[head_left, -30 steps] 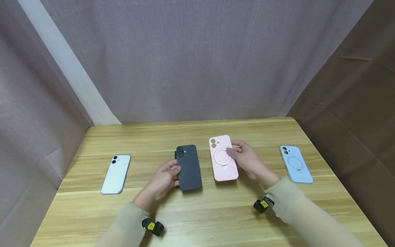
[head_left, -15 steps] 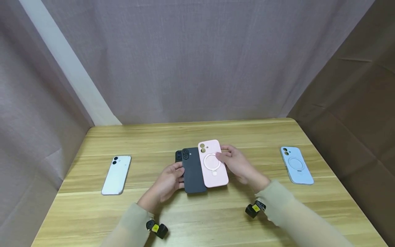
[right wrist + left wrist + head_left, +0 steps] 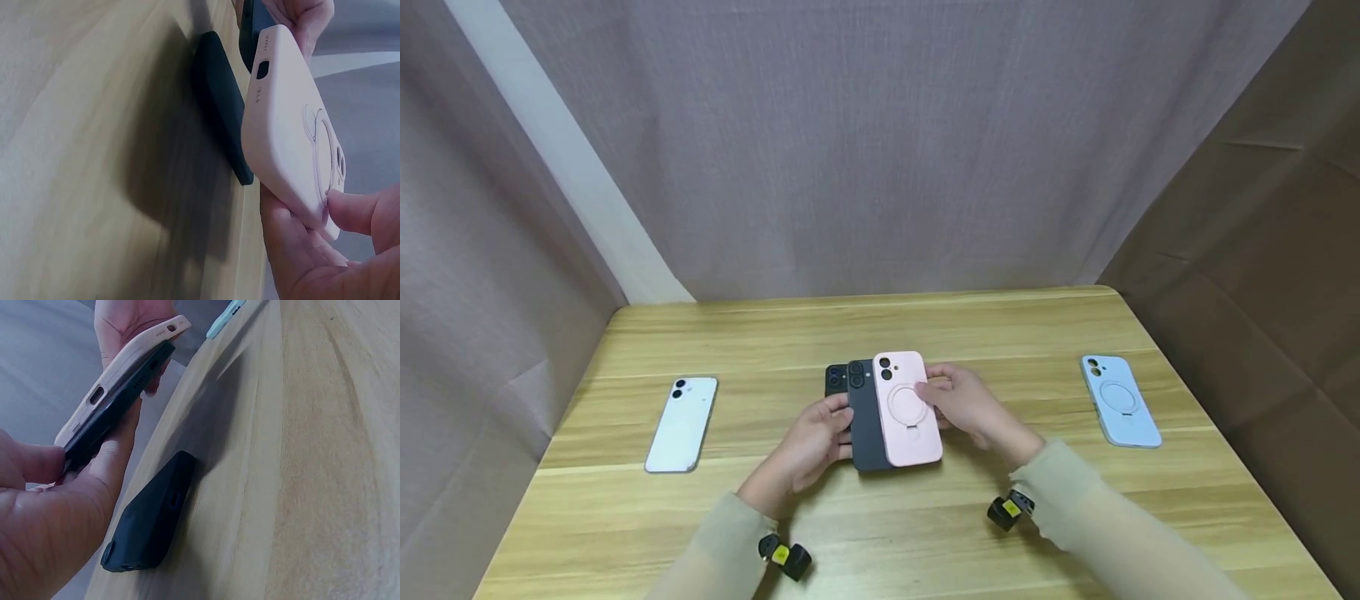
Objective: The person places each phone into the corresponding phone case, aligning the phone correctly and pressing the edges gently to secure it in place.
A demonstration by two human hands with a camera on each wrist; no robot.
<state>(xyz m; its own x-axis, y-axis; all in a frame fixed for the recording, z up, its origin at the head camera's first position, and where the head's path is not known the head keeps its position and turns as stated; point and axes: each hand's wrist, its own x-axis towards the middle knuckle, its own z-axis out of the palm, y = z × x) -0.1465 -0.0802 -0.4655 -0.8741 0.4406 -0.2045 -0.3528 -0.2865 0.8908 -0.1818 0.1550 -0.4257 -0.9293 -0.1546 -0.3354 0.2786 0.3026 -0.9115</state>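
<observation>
My left hand (image 3: 814, 440) grips a dark phone (image 3: 867, 427) by its left edge, lens side up, above the table. From the right, my right hand (image 3: 973, 407) pinches a pink phone case (image 3: 913, 446) with a ring on its back. The thumb lies by the ring and the fingers are underneath. The case overlaps the right part of the dark phone, and in the left wrist view the two lie nearly face to face at a slant. Below them a second black phone (image 3: 150, 519) lies on the table, mostly hidden in the head view.
A white phone (image 3: 682, 425) lies at the left of the wooden table (image 3: 880, 533). At the right lies a light blue phone case (image 3: 1122, 404) with a ring. Grey curtains (image 3: 880, 150) hang behind the table's back edge.
The pink case has moved left and come over the dark phone. My left hand has shifted the dark phone slightly right, uncovering the lens corner of the black phone below.
</observation>
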